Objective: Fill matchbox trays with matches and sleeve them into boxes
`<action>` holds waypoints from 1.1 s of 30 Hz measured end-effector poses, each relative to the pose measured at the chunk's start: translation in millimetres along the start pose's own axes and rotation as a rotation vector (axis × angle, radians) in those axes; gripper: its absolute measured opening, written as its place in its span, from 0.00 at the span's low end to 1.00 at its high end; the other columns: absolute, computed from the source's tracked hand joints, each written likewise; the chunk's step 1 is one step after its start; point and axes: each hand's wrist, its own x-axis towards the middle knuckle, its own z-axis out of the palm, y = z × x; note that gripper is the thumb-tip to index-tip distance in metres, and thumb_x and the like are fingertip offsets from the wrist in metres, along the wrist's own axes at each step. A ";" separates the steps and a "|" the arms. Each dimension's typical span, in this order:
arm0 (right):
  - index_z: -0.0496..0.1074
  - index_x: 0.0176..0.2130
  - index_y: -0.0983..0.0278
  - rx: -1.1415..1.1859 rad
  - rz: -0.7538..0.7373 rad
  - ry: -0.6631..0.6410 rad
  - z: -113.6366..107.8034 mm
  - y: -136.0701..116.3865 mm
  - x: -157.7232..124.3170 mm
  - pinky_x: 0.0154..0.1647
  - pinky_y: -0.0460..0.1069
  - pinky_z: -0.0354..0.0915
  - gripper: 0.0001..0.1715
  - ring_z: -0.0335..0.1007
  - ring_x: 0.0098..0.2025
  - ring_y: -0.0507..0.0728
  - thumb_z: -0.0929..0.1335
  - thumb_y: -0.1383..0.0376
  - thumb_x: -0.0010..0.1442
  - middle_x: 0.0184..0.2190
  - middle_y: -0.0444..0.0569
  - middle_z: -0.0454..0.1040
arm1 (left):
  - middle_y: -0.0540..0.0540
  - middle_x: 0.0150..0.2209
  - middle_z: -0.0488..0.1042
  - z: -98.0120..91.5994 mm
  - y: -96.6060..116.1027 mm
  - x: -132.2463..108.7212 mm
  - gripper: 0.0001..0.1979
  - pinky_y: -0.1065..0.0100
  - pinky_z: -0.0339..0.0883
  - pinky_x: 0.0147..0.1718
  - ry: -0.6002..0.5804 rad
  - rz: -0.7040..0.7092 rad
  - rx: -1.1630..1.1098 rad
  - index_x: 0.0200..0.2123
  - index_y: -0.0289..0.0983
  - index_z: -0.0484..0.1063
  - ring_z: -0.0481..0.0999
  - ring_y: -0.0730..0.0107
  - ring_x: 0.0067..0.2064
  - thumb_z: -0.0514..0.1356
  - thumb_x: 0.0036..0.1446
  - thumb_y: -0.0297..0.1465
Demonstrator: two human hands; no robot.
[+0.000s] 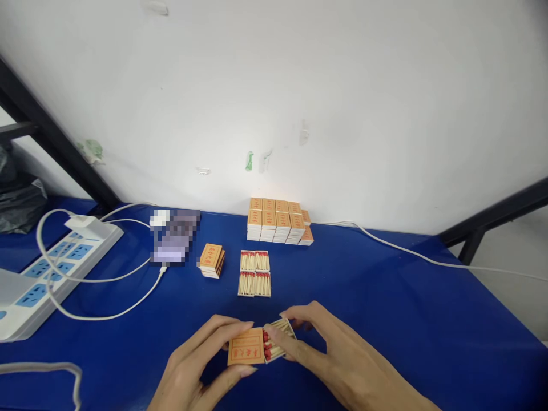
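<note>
My left hand (199, 359) pinches an orange matchbox sleeve (246, 346) by its upper and lower edges. At the sleeve's right end, my right hand (319, 345) grips a matchbox tray (292, 327) full of red-tipped matches, its thumb lying over them. Tray and sleeve meet end to end, the tray slightly tilted; whether part of it sits inside the sleeve I cannot tell. Beyond the hands, several open trays of matches (254, 273) lie together in a block. To their left stands a small stack of orange sleeves (211, 261).
Many matchboxes (276, 220) are stacked in rows against the white wall (363, 114). On the left of the blue table (385, 319) lie a power strip (64, 268), a blurred-out phone-like device (175, 237) and white cables. Another cable (398, 245) runs along the right.
</note>
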 end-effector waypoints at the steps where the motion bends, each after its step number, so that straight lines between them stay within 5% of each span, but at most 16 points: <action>1: 0.73 0.69 0.45 -0.024 -0.025 0.007 0.0 0.1 -0.7 0.52 0.51 0.82 0.23 0.84 0.53 0.60 0.67 0.57 0.79 0.59 0.49 0.83 | 0.53 0.54 0.86 -0.2 0.6 -0.2 0.17 0.75 0.83 0.48 0.000 0.006 0.004 0.60 0.59 0.82 0.89 0.65 0.51 0.71 0.70 0.44; 8: 0.64 0.78 0.58 -0.239 -0.184 0.011 -0.8 -4.4 -2.4 0.62 0.61 0.80 0.34 0.82 0.61 0.65 0.65 0.68 0.78 0.61 0.61 0.81 | 0.51 0.54 0.86 -0.2 2.5 -3.1 0.19 0.75 0.83 0.45 0.037 0.067 0.071 0.61 0.57 0.81 0.90 0.64 0.49 0.72 0.69 0.43; 15: 0.63 0.79 0.55 -0.215 -0.162 0.027 -4.8 -9.6 -5.6 0.63 0.60 0.80 0.37 0.82 0.60 0.62 0.67 0.70 0.76 0.62 0.59 0.80 | 0.52 0.48 0.86 -3.1 0.6 -0.6 0.17 0.72 0.84 0.46 -0.008 0.015 -0.002 0.58 0.57 0.83 0.89 0.65 0.46 0.73 0.67 0.46; 23: 0.59 0.81 0.54 -0.150 -0.134 0.019 -9.2 -18.2 -5.8 0.56 0.56 0.83 0.40 0.83 0.56 0.62 0.70 0.63 0.77 0.61 0.61 0.80 | 0.54 0.49 0.85 -0.3 7.8 -1.8 0.19 0.76 0.82 0.44 0.012 0.022 0.011 0.60 0.58 0.81 0.88 0.68 0.46 0.73 0.68 0.44; 28: 0.59 0.81 0.58 -0.227 -0.226 0.194 0.3 -12.0 -6.7 0.50 0.59 0.86 0.41 0.86 0.50 0.66 0.68 0.51 0.78 0.56 0.65 0.83 | 0.51 0.49 0.85 4.1 7.0 -1.0 0.16 0.71 0.83 0.46 0.031 0.007 -0.038 0.58 0.56 0.82 0.88 0.64 0.47 0.71 0.69 0.44; 33: 0.62 0.80 0.59 -0.337 -0.245 0.077 -9.5 -14.8 -3.4 0.54 0.61 0.85 0.37 0.87 0.54 0.67 0.67 0.56 0.79 0.57 0.62 0.85 | 0.50 0.49 0.84 9.2 5.4 -3.1 0.15 0.70 0.83 0.47 0.039 0.005 -0.086 0.59 0.55 0.81 0.87 0.64 0.47 0.69 0.71 0.42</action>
